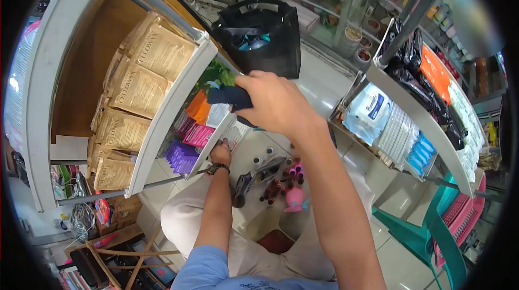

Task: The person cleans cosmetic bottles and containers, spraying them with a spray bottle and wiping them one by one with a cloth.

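Observation:
My right hand (273, 101) is closed around a dark navy folded item (231, 97), which looks like cloth, in front of the lower shelf. Part of that item is hidden by my fingers. A green leafy bundle (217, 74) shows just behind it. Lower down, my left hand (220, 152), with a dark band on the wrist, has its fingers curled at the white shelf edge (203, 160). Close to it on that shelf are purple packets (182, 157), pink packets (198, 135) and an orange packet (198, 107).
Several small bottles (274, 190) and a pink container (294, 199) stand on the floor between my knees. A black bag (265, 36) is ahead. Gold packets (130, 87) fill the upper left shelf. Wipes (368, 105) sit on the right rack, near a green plastic chair (446, 225).

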A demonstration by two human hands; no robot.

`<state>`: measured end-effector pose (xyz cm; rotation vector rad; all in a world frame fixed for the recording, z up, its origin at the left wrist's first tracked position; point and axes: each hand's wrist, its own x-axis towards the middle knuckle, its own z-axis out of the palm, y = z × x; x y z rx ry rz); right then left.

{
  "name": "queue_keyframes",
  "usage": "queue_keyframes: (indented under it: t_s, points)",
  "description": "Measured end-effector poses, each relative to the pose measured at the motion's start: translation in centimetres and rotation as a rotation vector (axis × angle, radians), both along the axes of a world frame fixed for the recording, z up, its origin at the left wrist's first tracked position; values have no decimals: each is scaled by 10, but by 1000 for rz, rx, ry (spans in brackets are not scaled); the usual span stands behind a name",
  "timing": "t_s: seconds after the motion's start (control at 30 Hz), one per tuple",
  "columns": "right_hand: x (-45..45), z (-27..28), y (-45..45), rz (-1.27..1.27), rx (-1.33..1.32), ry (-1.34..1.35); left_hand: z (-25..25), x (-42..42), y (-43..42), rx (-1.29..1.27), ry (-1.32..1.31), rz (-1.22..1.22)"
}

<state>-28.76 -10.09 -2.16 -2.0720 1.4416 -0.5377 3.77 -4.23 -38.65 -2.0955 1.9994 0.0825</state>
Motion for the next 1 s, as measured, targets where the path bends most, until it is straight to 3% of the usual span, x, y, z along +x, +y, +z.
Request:
queue_keyframes:
  t_s: [0.13,0.23,0.3,0.37,0.47,0.53,0.57,0.63,0.73,0.8,0.87,1.0]
  points:
    - [-17,2,-3,-58,-94,-58,11,-17,2,-85,26,23]
    - [-21,0,-9,-83,-97,-82,36,-36,8,-166,-149,-242]
    - [-18,-8,-16,-186,-87,-306,60,-45,8,-227,148,-434]
    - [-17,16,-11,-136,90,-332,129,-72,22,-331,234,-607]
    - [-6,5,-1,-94,81,-339,202,-86,32,-327,422,-675]
    - [0,16,12,75,343,-360,265,-96,49,-389,606,-702]
    - [10,15,7,92,329,-351,288,-96,57,-369,683,-700]
    - [31,8,-13,92,874,-196,318,-88,67,-479,712,-781]
    - [43,-28,52,111,856,-351,358,-72,81,-571,745,-755]
    - [57,-36,59,238,1029,-717,376,-59,86,-636,788,-721]
    - [64,-13,74,184,1110,-932,380,-46,85,-632,846,-659]
    - [64,-47,71,241,1089,-780,380,-35,83,-572,1017,-438]
